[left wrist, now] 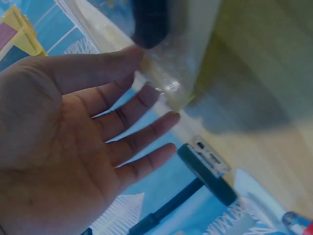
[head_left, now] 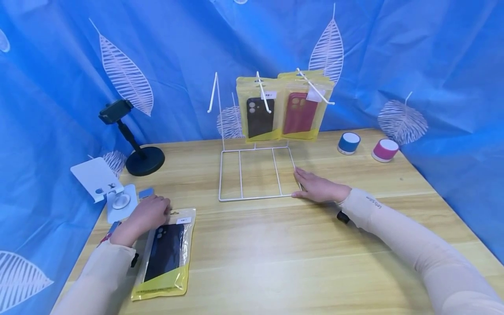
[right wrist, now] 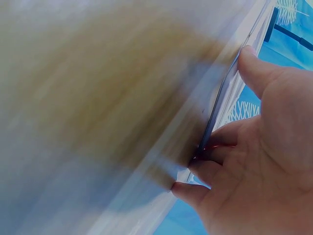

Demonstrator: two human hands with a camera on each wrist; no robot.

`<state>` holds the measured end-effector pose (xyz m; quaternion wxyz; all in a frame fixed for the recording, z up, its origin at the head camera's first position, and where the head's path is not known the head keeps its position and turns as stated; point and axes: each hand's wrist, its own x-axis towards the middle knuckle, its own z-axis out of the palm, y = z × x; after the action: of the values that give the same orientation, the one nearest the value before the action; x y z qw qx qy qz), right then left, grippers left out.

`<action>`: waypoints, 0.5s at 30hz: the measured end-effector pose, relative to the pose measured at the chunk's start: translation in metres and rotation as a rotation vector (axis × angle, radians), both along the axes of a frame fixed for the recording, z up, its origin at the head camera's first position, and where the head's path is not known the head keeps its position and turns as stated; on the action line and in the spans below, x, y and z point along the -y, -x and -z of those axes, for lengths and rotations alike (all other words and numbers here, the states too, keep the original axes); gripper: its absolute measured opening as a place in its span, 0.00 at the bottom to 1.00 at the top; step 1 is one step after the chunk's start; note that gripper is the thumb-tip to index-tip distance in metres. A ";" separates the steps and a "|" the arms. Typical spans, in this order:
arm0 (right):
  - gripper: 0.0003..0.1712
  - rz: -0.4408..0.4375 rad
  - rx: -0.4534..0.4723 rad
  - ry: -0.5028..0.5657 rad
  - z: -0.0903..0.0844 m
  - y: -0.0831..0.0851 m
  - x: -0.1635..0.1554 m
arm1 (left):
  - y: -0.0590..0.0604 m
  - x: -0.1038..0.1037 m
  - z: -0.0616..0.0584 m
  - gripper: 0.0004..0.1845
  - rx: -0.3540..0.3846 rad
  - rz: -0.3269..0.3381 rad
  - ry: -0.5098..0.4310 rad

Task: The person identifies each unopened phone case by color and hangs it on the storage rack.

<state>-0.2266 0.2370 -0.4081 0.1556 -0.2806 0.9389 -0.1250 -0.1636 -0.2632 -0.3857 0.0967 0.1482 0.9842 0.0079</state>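
A clear and yellow bag holding a dark phone case [head_left: 165, 253] lies flat on the wooden table at the front left. My left hand [head_left: 147, 214] rests on the bag's top end; in the left wrist view its fingers [left wrist: 137, 142] are straight and touch the bag's edge [left wrist: 171, 78]. My right hand [head_left: 316, 186] lies flat on the table, fingers against the near right corner of a white wire rack's base [head_left: 256, 197]. The right wrist view shows the right hand [right wrist: 264, 147] against the wire [right wrist: 220, 98]. A bagged black case [head_left: 257, 111] and a bagged red case [head_left: 301, 111] hang on the rack's hooks.
A black phone stand [head_left: 139, 159] and a white phone holder [head_left: 102, 179] stand at the left, close to my left hand. A blue speaker [head_left: 348, 143] and a pink speaker [head_left: 385, 150] sit at the back right. Blue leaf-print cloth [head_left: 433, 65] surrounds the table.
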 end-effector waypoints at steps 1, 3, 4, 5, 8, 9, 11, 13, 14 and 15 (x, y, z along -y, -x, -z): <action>0.49 -0.001 -0.002 -0.001 0.000 0.000 0.000 | 0.000 0.000 0.001 0.02 0.000 -0.008 -0.017; 0.49 -0.002 -0.005 -0.006 0.000 0.000 0.000 | 0.001 0.000 0.002 0.02 0.004 -0.033 -0.057; 0.49 -0.002 -0.007 -0.009 0.001 0.001 0.000 | 0.001 0.001 0.002 0.02 0.005 -0.047 -0.080; 0.49 -0.002 -0.009 -0.011 0.001 0.001 0.000 | 0.001 0.001 0.002 0.03 0.010 -0.063 -0.103; 0.49 -0.003 -0.014 -0.011 0.001 0.001 -0.001 | 0.002 0.004 0.001 0.06 0.016 -0.095 -0.165; 0.50 -0.002 -0.014 -0.011 0.002 0.001 -0.001 | 0.002 0.005 0.001 0.06 0.005 -0.085 -0.171; 0.50 -0.004 -0.014 -0.009 0.002 0.001 -0.001 | 0.001 0.007 0.001 0.06 -0.021 -0.055 -0.174; 0.50 -0.004 -0.015 -0.011 0.003 0.002 -0.001 | 0.000 0.009 0.000 0.03 -0.056 -0.014 -0.174; 0.50 -0.006 -0.017 -0.012 0.003 0.002 -0.001 | 0.000 0.010 -0.001 0.02 -0.069 0.002 -0.173; 0.50 -0.007 -0.019 -0.012 0.004 0.002 -0.001 | 0.000 0.010 -0.002 0.02 -0.075 0.011 -0.177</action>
<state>-0.2287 0.2382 -0.4119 0.1487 -0.2842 0.9401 -0.1159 -0.1636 -0.2731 -0.3832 0.0463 0.1618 0.9817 0.0886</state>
